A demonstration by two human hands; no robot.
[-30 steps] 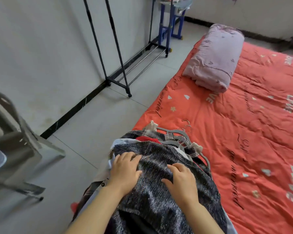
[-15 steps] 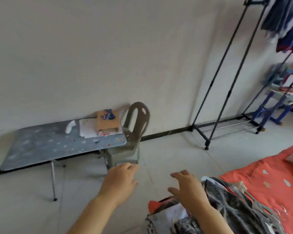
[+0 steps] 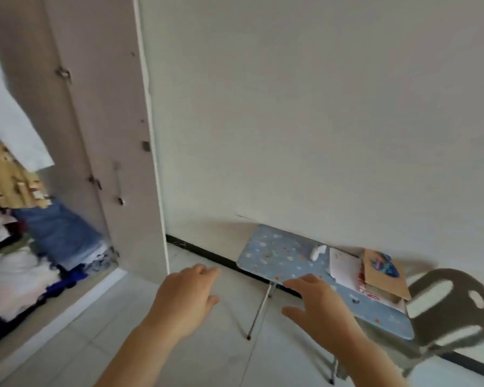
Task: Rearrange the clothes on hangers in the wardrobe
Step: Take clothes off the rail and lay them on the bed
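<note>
Soft daylight, heavy motion blur, wide-angle warp at edges.

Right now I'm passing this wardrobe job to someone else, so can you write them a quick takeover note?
The left hand is open and empty, held out over the floor.
The right hand is open and empty beside it.
The wardrobe stands open at left. A white garment and a yellow garment hang inside, above a heap of loose clothes.
Done: cannot tell from this view.
Left: probably step to the wardrobe and reorder the hanging clothes.
</note>
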